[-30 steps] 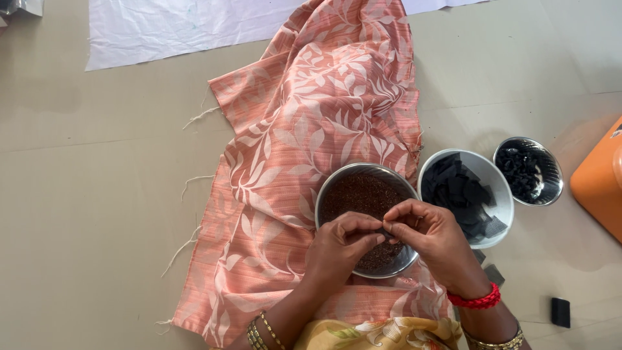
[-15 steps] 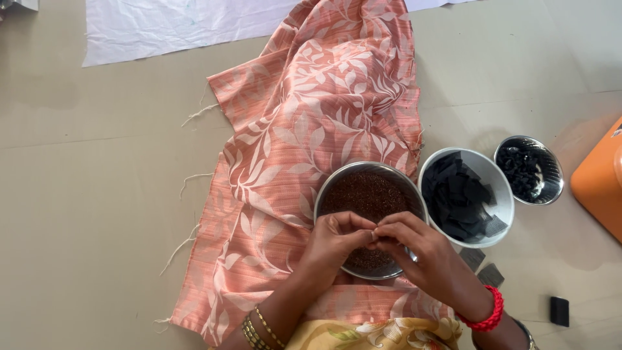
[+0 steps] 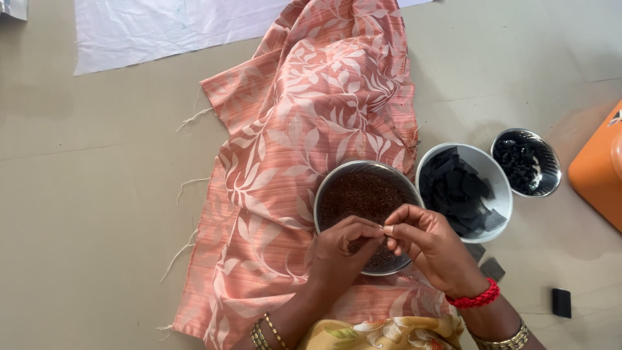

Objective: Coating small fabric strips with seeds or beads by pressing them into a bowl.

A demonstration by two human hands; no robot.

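Note:
A steel bowl (image 3: 337,178) of fine dark brown grains stands on a peach cloth with a white leaf print (image 3: 311,116). Over the near side of that bowl my left hand (image 3: 340,249) and my right hand (image 3: 431,243) meet fingertip to fingertip. Both pinch something small between thumb and fingers; it is too small to make out. Bangles circle my left wrist, and a red band and a gold bangle circle my right.
Right of the grain bowl stands a white bowl (image 3: 499,188) of black fabric pieces, then a small steel bowl (image 3: 551,162) of black bits. Loose black pieces (image 3: 560,303) lie on the floor. An orange box (image 3: 599,172) is at the right edge, a white sheet (image 3: 168,26) at the top.
My hands have stayed together over the bowl, with the fingers shifting slightly. The view has drifted a little.

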